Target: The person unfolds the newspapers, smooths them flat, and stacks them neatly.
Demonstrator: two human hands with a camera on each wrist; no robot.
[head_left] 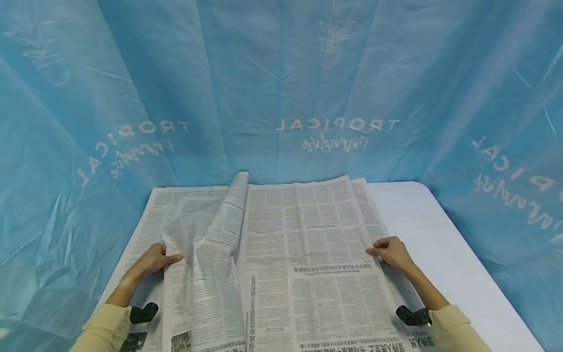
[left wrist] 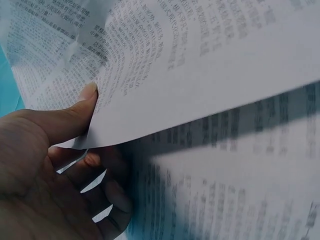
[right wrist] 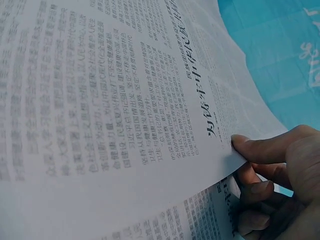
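Note:
A wide newspaper sheet lies spread in front of me, over other newspaper. Its left part rises in a creased, rolled-looking fold. My left hand pinches the left edge, thumb on top and fingers beneath. In the left wrist view that edge of the sheet is lifted above the printed page below. On the other side, my right hand pinches the right edge between thumb and fingertips. The right wrist view shows the sheet raised there over a lower page.
A white table shows to the right of the newspapers. Blue curtains with white lettering hang close behind the table and along both sides. Each wrist wears a black device, one on the left wrist and one on the right.

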